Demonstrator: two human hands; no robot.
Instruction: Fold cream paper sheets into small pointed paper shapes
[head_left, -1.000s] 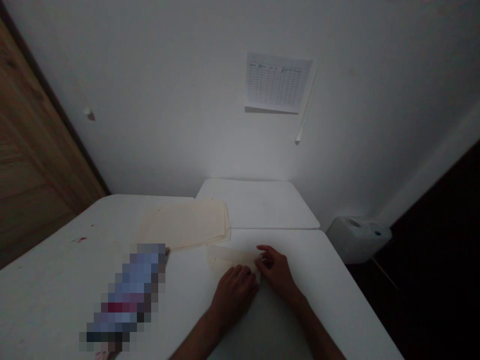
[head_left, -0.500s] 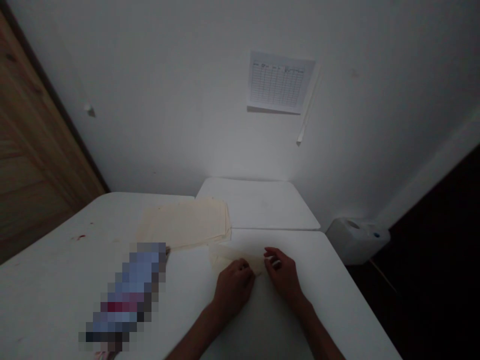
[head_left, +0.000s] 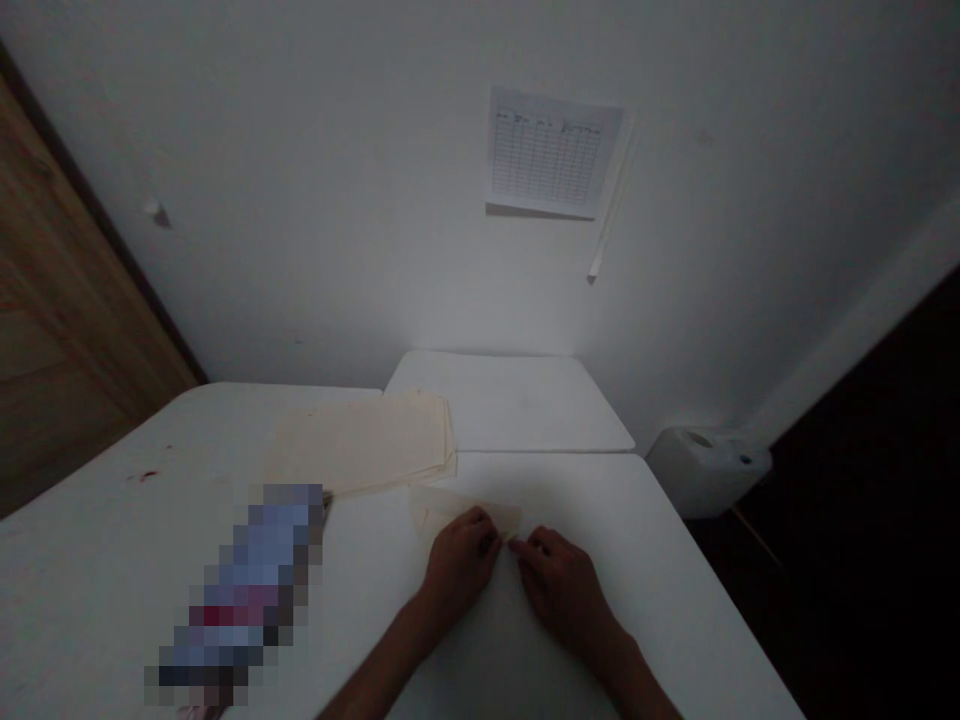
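Observation:
A thin, cream-coloured, see-through sheet point(head_left: 442, 500) lies in front of me on the white table, its near part covered by my hands. My left hand point(head_left: 463, 560) is closed, its fingertips pinching the sheet's near edge. Close beside it, my right hand point(head_left: 562, 575) has its thumb and forefinger drawn together at the sheet's near right corner; the exact grip is too dark to make out. To the left and further back rests a flat stack of larger cream sheets point(head_left: 364, 440).
A pixelated, blurred-out object point(head_left: 247, 590) lies on the table point(head_left: 375, 620) at the left. A white board-like surface point(head_left: 517, 405) adjoins the table by the wall. A printed chart point(head_left: 551, 150) hangs above, and a white box with round openings point(head_left: 697, 485) stands off the right edge.
My right hand has come down and left from the sheet's far right side, its fingers closing at the near edge beside my left hand. The left hand keeps its hold.

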